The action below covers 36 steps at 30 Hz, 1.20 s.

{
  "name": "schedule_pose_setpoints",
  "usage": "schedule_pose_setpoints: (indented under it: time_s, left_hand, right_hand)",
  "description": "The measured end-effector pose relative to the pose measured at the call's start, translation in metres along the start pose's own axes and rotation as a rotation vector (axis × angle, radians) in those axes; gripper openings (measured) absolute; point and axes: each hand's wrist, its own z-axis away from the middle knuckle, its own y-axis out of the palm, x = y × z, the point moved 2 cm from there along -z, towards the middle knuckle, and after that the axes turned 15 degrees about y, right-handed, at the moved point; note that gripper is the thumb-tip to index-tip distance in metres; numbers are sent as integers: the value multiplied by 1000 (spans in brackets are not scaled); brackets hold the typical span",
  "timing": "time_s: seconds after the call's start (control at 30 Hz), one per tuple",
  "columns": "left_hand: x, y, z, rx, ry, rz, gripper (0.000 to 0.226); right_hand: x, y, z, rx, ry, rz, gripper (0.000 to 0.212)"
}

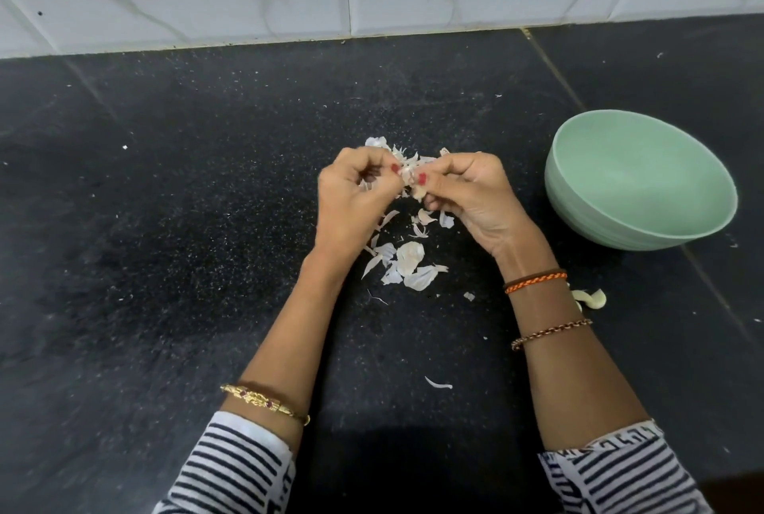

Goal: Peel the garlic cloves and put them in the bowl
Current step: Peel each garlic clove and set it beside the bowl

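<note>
Garlic clove (414, 183), half-skinned, sits pinched between both grips: left hand (351, 199) and right hand (475, 199) each curl thumb and fingertips onto it above the surface (186, 224). Loose skins (407, 261) lie at 6 o'clock. Green bowl (641, 183) stands at 3 o'clock; possibly peeled cloves (591, 299) lie at 4 o'clock.

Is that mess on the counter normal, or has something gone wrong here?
Nothing is broken. Papery garlic skins litter the black counter under both hands, as peeling would leave them. One oddity: pale cloves lie on the counter beside the right wrist, while the green bowl looks empty.
</note>
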Motion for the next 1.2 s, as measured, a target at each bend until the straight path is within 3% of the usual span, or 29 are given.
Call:
schedule_pose_setpoints:
  time_s: [0.1,0.27,0.6,0.9,1.2]
  left_hand:
    - [3,-10,-4,-81,-96,105,8]
    - [4,-1,1,79,-20,-5,6]
    - [6,0,4,109,-67,-86,23]
    - [2,0,3,96,-86,-34,23]
    - [4,1,5,51,-115,-8,42]
  right_hand:
    - [2,-2,0,-60,-37,-90,12]
    - [-2,0,-4,-176,-51,20,10]
    - [-8,6,-6,-341,-153,199,11]
    - [-11,8,-9,-347,-211,222,12]
    - [-10,7,-10,-321,-228,299,20]
